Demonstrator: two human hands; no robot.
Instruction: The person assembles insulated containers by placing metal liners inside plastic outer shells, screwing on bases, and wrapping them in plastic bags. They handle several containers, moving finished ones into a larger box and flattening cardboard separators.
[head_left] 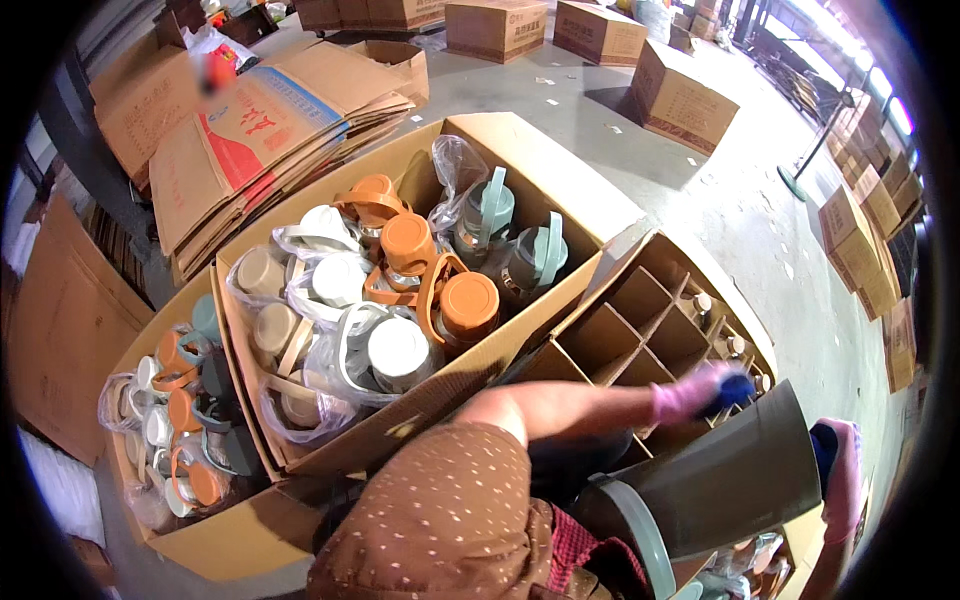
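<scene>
Bottle: a large dark grey bottle (735, 480) with a pale green strap lay tilted across the lower right of the view, just above the divided carton.
Left hand: the left hand (700, 392), in a pink and blue glove, reached across over the cells of the divided carton (640, 320); its grip was blurred, so I cannot tell whether it was wide or narrow.
Right hand: the right hand (838, 470), gloved the same way, was at the bottle's far end, touching it; its grip was mostly hidden behind the bottle, so I cannot tell how it stood.
Divided carton: cardboard partitions, several cells bare, small caps showing in the far cells.
Middle box: an open carton (560, 180) held bagged bottles with orange lids (470, 300), white lids and green-strapped ones (490, 215).
Left box: another open carton (215, 540) held more bagged bottles.
Floor: flattened cartons (250, 140) were stacked behind, sealed boxes (680, 100) beyond.
</scene>
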